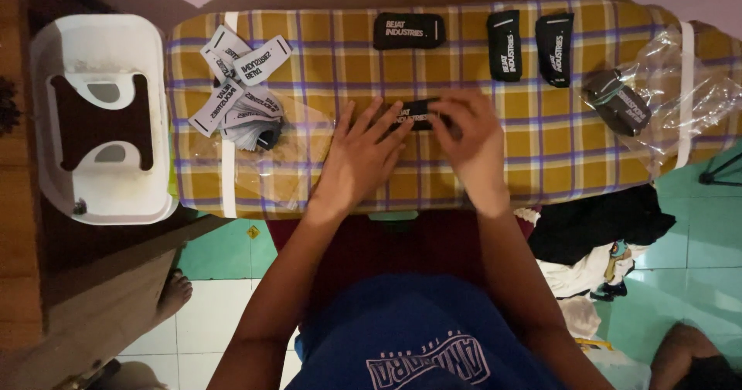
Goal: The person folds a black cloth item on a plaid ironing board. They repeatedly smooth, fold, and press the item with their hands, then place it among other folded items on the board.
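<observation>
Black label (pixel 417 114) pinched by right hand (pixel 473 139), left hand (pixel 362 154) flat on it

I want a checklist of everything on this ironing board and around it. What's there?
Surface: ironing board with a yellow plaid cover.
Job's things: black label lying flat on the board under both hands.
Clutter: three more black labels along the far edge; pile of white labels at the left; plastic bag with dark labels at the right.
Grippers: left hand flat, fingers spread, touching the label; right hand pinching its right end.
Cables: nothing seen.
Surroundings: white stool at the left; clothes heap on the green floor; another person's foot at lower left.
</observation>
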